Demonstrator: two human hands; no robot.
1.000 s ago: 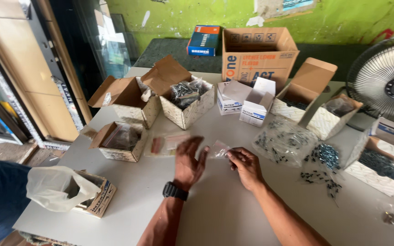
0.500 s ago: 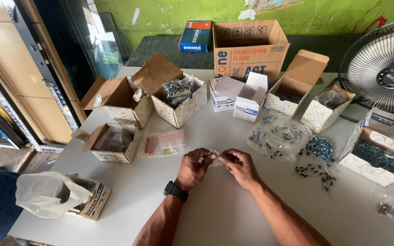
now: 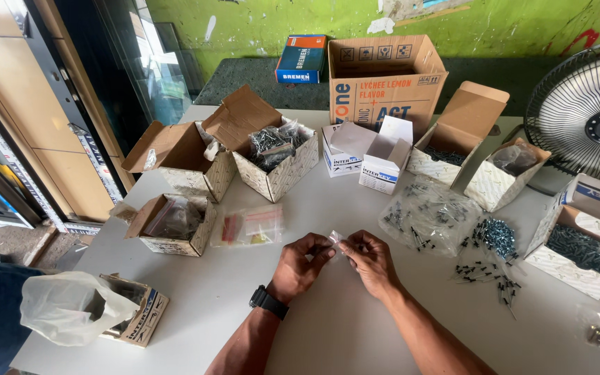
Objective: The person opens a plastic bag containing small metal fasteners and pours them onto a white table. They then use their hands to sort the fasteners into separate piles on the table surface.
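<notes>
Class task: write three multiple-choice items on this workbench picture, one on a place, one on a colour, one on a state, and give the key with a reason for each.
1. Where does the fan stand?
A. at the table's right edge
B. on the floor at the left
C. between the hands

2. What colour is the wall behind the table?
A. white
B. green
C. grey

3. How do the two hands stand?
A. flat on the table, apart
B. one inside a box
C. brought together, pinching a small clear bag

Key: 1 A, its round grille shows at the right edge. 2 B, the painted wall is bright green. 3 C, the left hand and the right hand meet at the little bag between their fingertips.
</notes>
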